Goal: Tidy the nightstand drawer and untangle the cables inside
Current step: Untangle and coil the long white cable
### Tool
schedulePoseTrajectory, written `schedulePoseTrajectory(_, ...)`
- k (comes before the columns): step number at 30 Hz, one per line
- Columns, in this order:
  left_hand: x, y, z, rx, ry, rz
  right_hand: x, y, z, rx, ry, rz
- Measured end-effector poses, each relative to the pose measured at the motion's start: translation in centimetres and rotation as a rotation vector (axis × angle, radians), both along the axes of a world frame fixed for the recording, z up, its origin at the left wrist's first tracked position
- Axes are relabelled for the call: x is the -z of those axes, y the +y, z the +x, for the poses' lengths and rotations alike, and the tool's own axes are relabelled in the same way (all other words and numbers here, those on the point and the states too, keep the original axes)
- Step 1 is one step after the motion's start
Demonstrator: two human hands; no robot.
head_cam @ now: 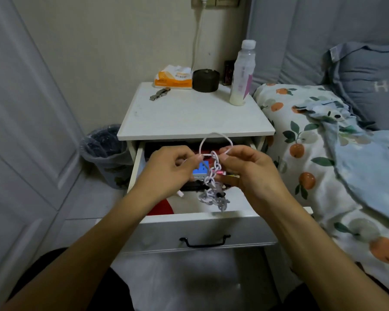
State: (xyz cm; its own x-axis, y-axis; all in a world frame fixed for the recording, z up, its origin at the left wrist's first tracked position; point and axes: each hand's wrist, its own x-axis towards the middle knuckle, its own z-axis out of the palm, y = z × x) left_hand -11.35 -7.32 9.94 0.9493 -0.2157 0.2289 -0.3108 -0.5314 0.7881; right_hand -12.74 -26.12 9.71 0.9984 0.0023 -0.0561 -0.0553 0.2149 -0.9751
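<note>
Early stage: left hand (166, 169) and right hand (245, 169) both pinch knotted pale-pink rubbery cable (208, 169) above cluttered white wooden drawer (202, 215); untangling unfinished.

A home bedroom: bed (323, 153) beside a white nightstand (195, 113).

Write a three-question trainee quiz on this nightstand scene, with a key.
1. True or false: the drawer is pulled out.
2. What do the left hand and right hand hold between them?
A. the white cable
B. the bottle
C. the tissue pack
3. Fill the gap: the bin lined with a plastic bag stands on the floor to the ___ of the nightstand, as the camera sees it.

Key: 1 true; 2 A, both hands pinch the cable near its top loop while the knotted rest hangs over the drawer; 3 left.
</note>
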Motion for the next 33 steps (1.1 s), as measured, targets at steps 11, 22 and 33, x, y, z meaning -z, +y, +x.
schedulePoseTrajectory(11, -0.1, -1.3, -0.7, -0.118, -0.133, -0.209, 0.4, -0.4, 0.0, -0.159, 0.095, -0.048)
schedulePoseTrajectory(22, -0.1, -2.6, 0.0, -0.029, 0.022, -0.237, 0.9, -0.6, 0.9, 0.017, -0.251, -0.619)
schedulePoseTrajectory(33, 0.5, -2.1, 0.6, 0.015, 0.070, -0.076, 1.3, -0.5, 1.1, -0.041, -0.494, -1.189)
